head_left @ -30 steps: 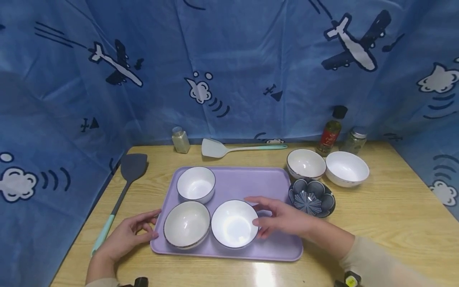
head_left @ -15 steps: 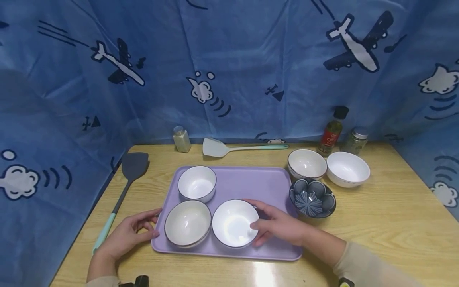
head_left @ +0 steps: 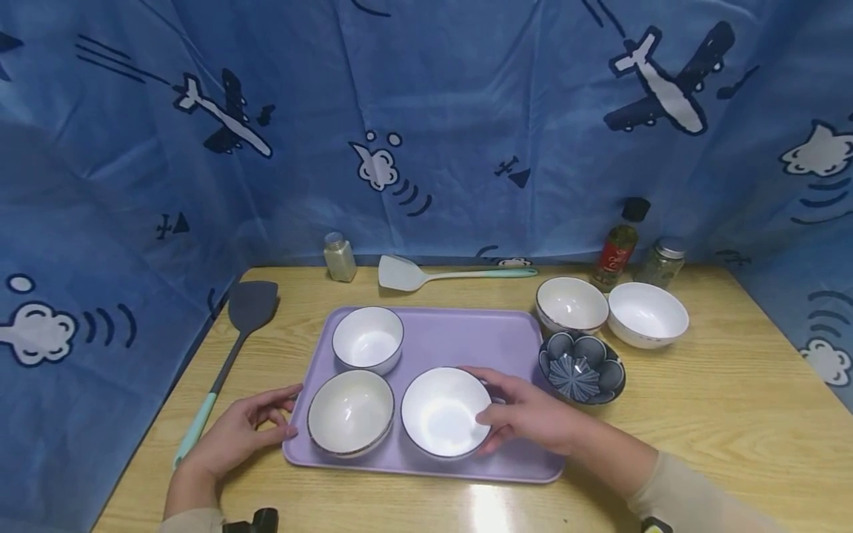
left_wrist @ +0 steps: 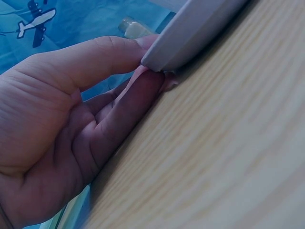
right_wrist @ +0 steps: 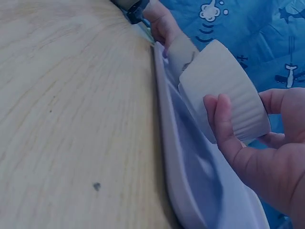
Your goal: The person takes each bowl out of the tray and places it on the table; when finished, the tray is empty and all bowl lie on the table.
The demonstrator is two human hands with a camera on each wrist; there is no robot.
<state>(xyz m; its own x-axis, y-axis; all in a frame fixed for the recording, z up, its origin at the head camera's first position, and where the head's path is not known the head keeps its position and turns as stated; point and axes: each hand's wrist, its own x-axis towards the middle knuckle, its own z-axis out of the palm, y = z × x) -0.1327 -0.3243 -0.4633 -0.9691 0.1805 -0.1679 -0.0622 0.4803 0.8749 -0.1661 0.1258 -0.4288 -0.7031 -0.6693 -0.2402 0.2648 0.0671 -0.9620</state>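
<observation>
My right hand (head_left: 533,414) grips a white bowl (head_left: 445,411) with a dark rim by its right side. In the right wrist view the ribbed outside of this bowl (right_wrist: 224,86) shows, fingers around it, close over the tray. My left hand (head_left: 236,440) pinches the left edge of the lilac tray (head_left: 480,333). The left wrist view shows thumb and fingers at the tray's rim (left_wrist: 178,38), fingertips partly hidden under it. On the tray's left side stand a cream bowl (head_left: 351,414) and, behind it, another white bowl (head_left: 369,339).
Right of the tray stand a dark petal-patterned bowl (head_left: 580,369), a cream bowl (head_left: 571,303) and a white bowl (head_left: 648,314). Behind are a red-labelled bottle (head_left: 616,252), two jars (head_left: 340,257) and a pale spatula (head_left: 406,275). A dark spatula (head_left: 249,307) lies at left.
My right hand has closed around the white bowl's side and moved it slightly right, widening its gap from the cream bowl. The left hand stays at the tray's edge.
</observation>
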